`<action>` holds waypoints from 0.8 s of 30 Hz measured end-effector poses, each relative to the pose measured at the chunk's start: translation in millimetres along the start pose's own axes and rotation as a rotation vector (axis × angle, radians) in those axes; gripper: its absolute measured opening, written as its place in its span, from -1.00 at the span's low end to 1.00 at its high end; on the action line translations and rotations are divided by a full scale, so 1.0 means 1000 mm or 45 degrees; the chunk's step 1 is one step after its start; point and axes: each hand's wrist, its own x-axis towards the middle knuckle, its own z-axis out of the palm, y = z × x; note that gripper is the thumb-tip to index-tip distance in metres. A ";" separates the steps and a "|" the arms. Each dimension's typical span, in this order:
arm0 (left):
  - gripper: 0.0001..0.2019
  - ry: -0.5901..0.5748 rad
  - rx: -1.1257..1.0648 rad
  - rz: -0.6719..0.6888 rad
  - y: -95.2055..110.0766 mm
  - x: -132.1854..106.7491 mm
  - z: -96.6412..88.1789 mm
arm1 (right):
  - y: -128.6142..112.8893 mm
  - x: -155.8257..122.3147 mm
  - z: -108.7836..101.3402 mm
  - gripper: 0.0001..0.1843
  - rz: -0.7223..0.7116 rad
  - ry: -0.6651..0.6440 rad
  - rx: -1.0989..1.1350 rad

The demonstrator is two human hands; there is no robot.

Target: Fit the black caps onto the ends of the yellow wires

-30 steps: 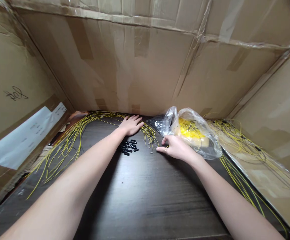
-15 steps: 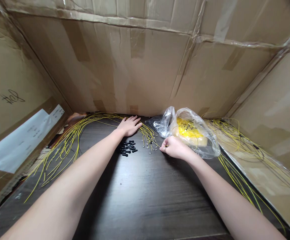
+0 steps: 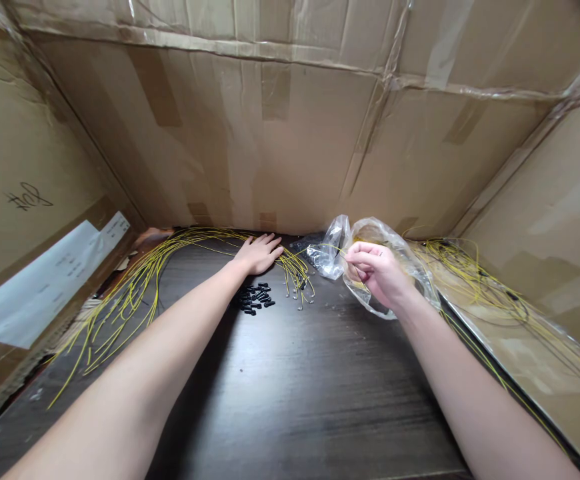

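Right hand (image 3: 376,267) was up over the clear bag (image 3: 427,283), thumb and fingers pinched together on a single yellow wire (image 3: 327,245). That wire's long axis ran roughly left to right, arching a little, from the pinch toward the bundle. Left hand (image 3: 259,255) lay palm down, fingers spread, pressing on the yellow wire bundle (image 3: 180,239) at the back of the dark table (image 3: 290,387). Bundle bent around: loose ends pointed to the front left, middle ran along the cardboard wall (image 3: 310,147), metal tips (image 3: 300,293) fanned toward the front right. Left palm hid a stretch of bundle; single wire's far end was hard to trace. Right hand blocked most of the bag's contents. Black pieces (image 3: 260,293) sat beside the left forearm, partly covered. Right forearm cut across the right-side wires (image 3: 475,277).
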 end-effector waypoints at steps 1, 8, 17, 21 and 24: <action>-0.35 0.000 0.000 -0.001 0.000 0.000 0.000 | 0.001 0.000 0.002 -0.81 -0.045 0.027 0.046; -0.36 0.014 0.005 -0.004 -0.001 -0.002 -0.002 | 0.008 0.000 0.018 -0.81 -0.360 0.208 0.189; -0.43 0.145 0.074 -0.003 0.004 -0.006 -0.002 | 0.024 -0.007 0.035 -0.80 -0.574 0.327 -0.006; -0.49 0.363 0.143 0.101 0.020 -0.018 -0.022 | 0.029 -0.014 0.047 -0.78 -0.540 0.299 -0.168; -0.47 0.461 -0.074 0.186 0.042 -0.037 -0.042 | 0.028 -0.021 0.053 -0.78 -0.501 0.277 -0.305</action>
